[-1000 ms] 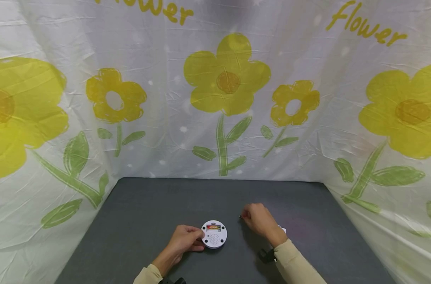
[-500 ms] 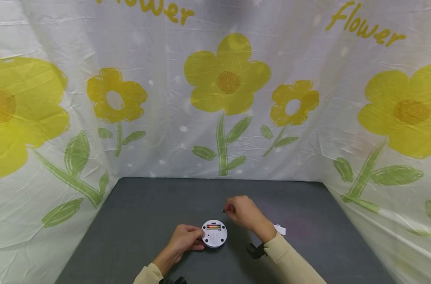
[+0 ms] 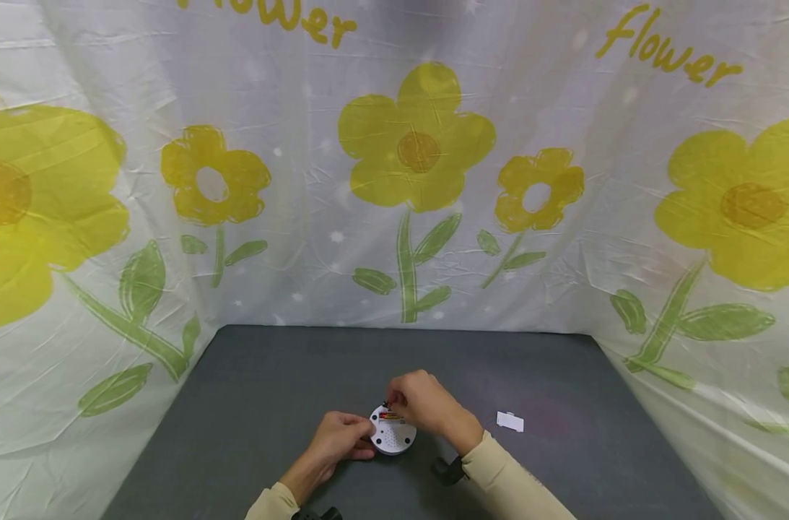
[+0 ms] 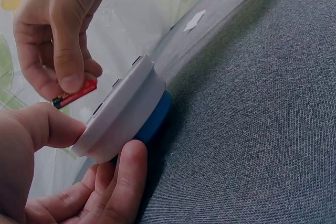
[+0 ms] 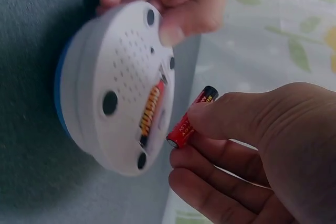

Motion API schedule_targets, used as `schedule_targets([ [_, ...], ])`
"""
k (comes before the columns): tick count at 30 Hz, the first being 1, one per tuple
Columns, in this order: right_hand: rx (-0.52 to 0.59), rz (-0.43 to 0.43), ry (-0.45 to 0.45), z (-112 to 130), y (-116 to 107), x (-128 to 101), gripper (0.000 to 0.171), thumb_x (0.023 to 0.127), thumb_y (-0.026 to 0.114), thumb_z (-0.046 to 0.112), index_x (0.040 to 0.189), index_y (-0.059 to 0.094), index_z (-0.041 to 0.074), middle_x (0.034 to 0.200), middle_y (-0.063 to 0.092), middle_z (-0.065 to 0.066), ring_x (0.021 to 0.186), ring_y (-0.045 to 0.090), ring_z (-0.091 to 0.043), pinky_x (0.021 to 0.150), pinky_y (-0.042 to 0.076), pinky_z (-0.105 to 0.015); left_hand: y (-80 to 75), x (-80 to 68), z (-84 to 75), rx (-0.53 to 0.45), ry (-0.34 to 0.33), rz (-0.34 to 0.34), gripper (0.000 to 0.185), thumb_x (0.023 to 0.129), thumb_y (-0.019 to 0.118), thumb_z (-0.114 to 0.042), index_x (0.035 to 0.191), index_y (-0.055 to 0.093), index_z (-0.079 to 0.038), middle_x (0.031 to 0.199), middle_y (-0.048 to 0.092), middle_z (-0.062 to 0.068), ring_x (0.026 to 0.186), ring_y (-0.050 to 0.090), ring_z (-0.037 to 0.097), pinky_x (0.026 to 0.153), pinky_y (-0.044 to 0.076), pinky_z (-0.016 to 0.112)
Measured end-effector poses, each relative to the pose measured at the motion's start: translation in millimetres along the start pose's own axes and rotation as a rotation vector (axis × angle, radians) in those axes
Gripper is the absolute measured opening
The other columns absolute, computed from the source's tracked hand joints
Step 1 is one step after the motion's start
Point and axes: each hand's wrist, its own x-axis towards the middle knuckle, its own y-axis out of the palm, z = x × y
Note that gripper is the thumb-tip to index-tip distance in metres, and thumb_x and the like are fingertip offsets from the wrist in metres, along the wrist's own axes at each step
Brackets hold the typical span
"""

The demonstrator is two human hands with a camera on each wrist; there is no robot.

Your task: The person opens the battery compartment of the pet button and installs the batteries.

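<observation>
A round white device [image 3: 393,435] with a blue underside lies on the table, its face with speaker holes and dark round feet turned up. One red battery [image 5: 151,109] sits in its open compartment. My left hand [image 3: 337,437] grips the device's left edge, thumb on top and fingers below at the side. Between thumb and fingers, my right hand [image 3: 423,401] pinches a second battery [image 5: 192,117], red with a black end. It is held just above the device, beside the compartment, as the right wrist view shows.
A small white battery cover [image 3: 510,421] lies on the dark grey table [image 3: 290,368] to the right of the right hand. A flower-printed curtain [image 3: 303,238] hangs around the back and sides of the table.
My right hand has moved left with the battery, from beyond the device's right side to over its upper edge. The battery cover is now fully visible. My left hand stays in place.
</observation>
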Motion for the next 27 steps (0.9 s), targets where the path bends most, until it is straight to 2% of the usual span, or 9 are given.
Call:
schedule_targets([
  [7, 0.030, 0.046, 0.016, 4, 10, 1, 0.008, 0.094, 0.081, 0.003, 0.093, 0.081, 0.011, 0.084, 0.076, 0.003, 0.068, 0.060, 0.000, 0.060, 0.050, -0.017, -0.4, -0.2, 0.0, -0.008, 0.004, 0.006, 0.029, 0.089, 0.071, -0.006, 0.110, 0.074, 0.013, 0.084, 0.078, 0.009, 0.067, 0.075, 0.013, 0.064, 0.068, 0.028],
  [13, 0.005, 0.053, 0.019, 7, 17, -1, 0.010, 0.093, 0.080, 0.001, 0.094, 0.081, 0.011, 0.086, 0.077, 0.001, 0.070, 0.062, -0.001, 0.060, 0.051, -0.016, -0.3, -0.5, -0.9, 0.005, -0.002, 0.007, 0.027, 0.090, 0.072, -0.006, 0.109, 0.075, 0.012, 0.084, 0.078, 0.008, 0.069, 0.075, 0.013, 0.064, 0.068, 0.027],
  [20, 0.011, 0.035, 0.023, 8, 15, -3, 0.011, 0.091, 0.080, -0.001, 0.090, 0.081, 0.010, 0.084, 0.077, 0.000, 0.071, 0.063, -0.001, 0.061, 0.052, -0.016, -0.5, -1.1, -2.1, 0.017, -0.010, -0.003, 0.028, 0.091, 0.072, -0.007, 0.111, 0.074, 0.013, 0.085, 0.078, 0.009, 0.069, 0.075, 0.014, 0.065, 0.069, 0.028],
  [27, 0.071, 0.050, 0.039, 6, 14, -4, 0.014, 0.090, 0.079, -0.005, 0.090, 0.082, 0.008, 0.084, 0.077, -0.001, 0.069, 0.060, 0.000, 0.059, 0.051, -0.016, -0.5, -0.5, -1.1, 0.012, -0.008, -0.002, 0.029, 0.090, 0.073, -0.007, 0.111, 0.074, 0.013, 0.084, 0.078, 0.009, 0.069, 0.075, 0.014, 0.064, 0.068, 0.028],
])
